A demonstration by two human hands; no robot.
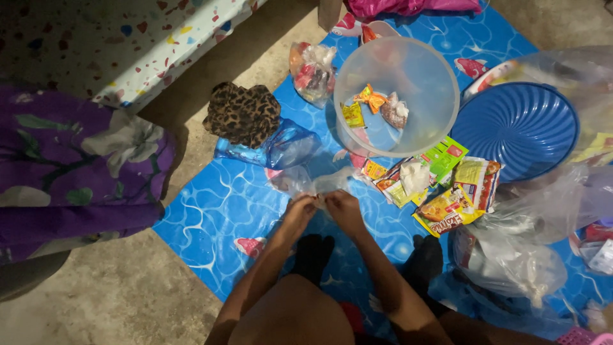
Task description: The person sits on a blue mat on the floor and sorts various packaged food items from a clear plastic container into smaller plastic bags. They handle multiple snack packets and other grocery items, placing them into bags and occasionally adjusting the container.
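Both forearms reach forward and downward from the bottom of the view, angled inward so that they converge. The left hand (299, 209) and the right hand (341, 206) meet at the middle, touching or nearly so, knuckles upward and fingers curled in a pinch at their tips. The wrists are slightly bent. Bare knees show below the arms, and dark-socked feet lie under the forearms.

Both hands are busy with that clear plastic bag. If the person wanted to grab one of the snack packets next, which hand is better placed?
Probably the right hand. The snack packets lie on the mat to its right, just beside it, while the left hand would have to cross over. Both hands pinch the clear bag now.
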